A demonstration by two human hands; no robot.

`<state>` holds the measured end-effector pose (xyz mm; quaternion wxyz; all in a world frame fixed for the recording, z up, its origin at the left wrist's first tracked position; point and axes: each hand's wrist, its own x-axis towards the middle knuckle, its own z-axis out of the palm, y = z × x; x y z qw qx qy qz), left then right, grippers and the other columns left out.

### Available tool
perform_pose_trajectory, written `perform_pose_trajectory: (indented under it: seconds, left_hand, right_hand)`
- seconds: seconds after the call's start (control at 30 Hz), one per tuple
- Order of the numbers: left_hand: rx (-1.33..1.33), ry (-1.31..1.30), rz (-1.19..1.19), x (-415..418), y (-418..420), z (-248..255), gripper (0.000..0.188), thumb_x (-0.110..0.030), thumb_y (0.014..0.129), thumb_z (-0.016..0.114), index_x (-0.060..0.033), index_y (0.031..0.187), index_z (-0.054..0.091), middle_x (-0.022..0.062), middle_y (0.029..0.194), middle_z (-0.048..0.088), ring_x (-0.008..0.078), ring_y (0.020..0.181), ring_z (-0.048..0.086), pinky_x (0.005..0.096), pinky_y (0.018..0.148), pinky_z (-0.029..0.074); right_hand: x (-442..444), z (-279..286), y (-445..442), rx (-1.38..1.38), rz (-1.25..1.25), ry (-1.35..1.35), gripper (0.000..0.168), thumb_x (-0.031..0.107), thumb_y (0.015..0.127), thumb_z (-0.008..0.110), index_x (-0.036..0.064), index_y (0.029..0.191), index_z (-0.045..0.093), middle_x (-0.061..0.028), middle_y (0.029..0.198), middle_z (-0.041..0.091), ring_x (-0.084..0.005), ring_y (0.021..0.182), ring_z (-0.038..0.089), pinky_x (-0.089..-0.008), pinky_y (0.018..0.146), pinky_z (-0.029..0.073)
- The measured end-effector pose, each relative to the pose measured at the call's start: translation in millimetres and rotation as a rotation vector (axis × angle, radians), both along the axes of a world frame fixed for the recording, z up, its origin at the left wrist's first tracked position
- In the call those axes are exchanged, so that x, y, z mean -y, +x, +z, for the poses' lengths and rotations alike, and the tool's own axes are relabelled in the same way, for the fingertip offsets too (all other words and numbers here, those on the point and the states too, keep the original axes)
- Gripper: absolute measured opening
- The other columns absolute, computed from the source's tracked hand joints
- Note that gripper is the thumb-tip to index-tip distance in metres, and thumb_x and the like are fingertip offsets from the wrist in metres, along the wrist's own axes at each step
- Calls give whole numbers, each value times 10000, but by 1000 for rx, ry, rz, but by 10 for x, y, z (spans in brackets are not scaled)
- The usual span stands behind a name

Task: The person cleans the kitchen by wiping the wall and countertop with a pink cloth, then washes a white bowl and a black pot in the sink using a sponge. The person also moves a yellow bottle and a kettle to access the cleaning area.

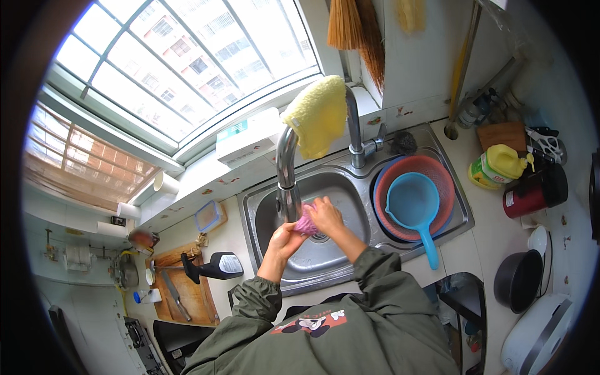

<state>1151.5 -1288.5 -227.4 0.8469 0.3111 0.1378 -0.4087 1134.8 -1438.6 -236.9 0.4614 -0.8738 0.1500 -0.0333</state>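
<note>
Over the left basin of a stainless steel sink (344, 192), both hands hold a crumpled pink cloth (307, 222) just below the spout of a chrome faucet (286, 164). My left hand (286, 239) grips its lower left side, palm partly upward. My right hand (326, 215) is closed on its right side, fingers bent over the top. Whether water runs is unclear. A yellow towel (318, 117) hangs over the faucet's arch. In the right basin, a blue plastic dipper (411, 199) rests in a red colander (445, 183).
To the left lie a wooden cutting board (204, 300) with a knife (174, 293), a black spray bottle (218, 266) and a lidded plastic container (209, 216). At right stand a yellow detergent jug (497, 166), a dark red flask (527, 194) and a black pot (518, 281).
</note>
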Motion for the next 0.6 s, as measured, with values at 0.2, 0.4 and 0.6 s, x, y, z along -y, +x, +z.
perform_pose_trajectory:
  seconds: [0.2,0.4,0.6]
  left_hand:
    - [43,90,324,-256,209,-95,451,122,765,472,-6,1197,465,153,1210,520,281,1147,498,407,1033,378]
    - [45,141,482,-298,53,-226,437,92,779,480,3,1206,452,143,1148,542,263,1075,538,429,987,420]
    - [98,366,427,-298,-31,-43,464,102,750,518,-49,1187,473,84,1048,578,203,954,591,314,799,505]
  right_hand:
    - [390,-236,-91,-113,471,495,340,328,828,627,10,710,644,-55,551,569,-154,496,520,-299,497,426]
    - [307,-16,-232,-15,314,857,183,163,806,668,57,828,521,-8,714,549,-72,602,504,-205,495,387]
    - [203,271,-319,-29,340,934,213,99,813,658,75,872,455,-5,769,532,-76,673,540,-227,563,468]
